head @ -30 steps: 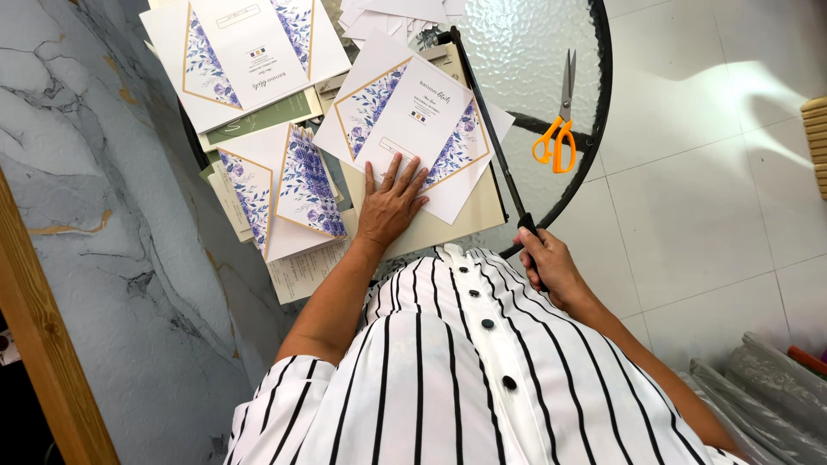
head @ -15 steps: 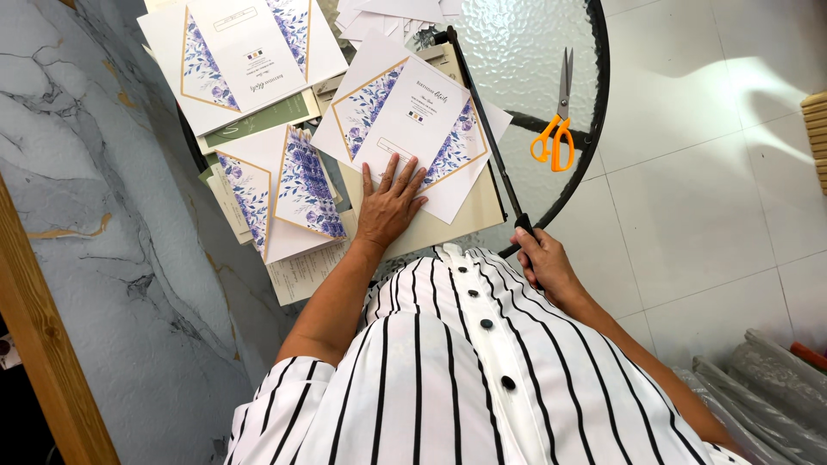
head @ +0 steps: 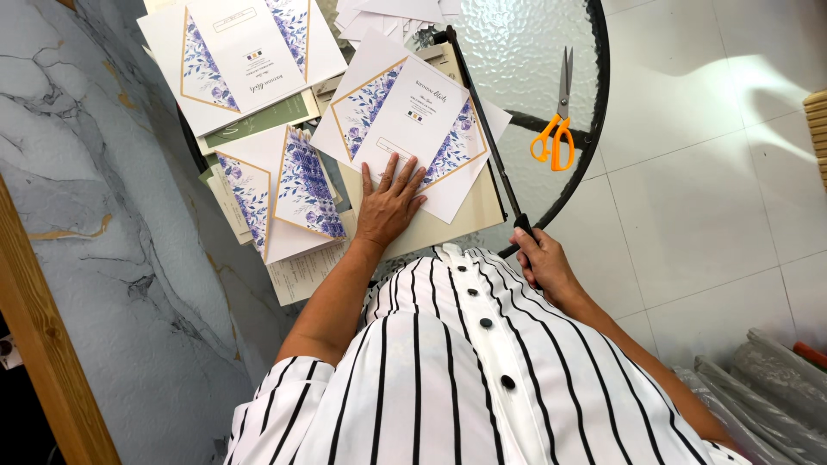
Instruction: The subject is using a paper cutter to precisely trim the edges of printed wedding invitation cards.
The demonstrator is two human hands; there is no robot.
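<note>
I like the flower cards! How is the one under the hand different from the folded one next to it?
The card under the left hand lies flat and open, showing a white middle with flowers at both sides. The folded card has its flaps partly closed, so purple flowers cover most of it. The flat card rests on the paper cutter; the folded card sits on other papers. Both have gold edging and purple flowers.

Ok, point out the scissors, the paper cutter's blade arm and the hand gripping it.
scissors (head: 552, 142), head view, on the orange handles.
blade arm (head: 482, 129), head view, mid-length of the black bar.
right hand (head: 543, 267), head view, back of the hand.
</note>
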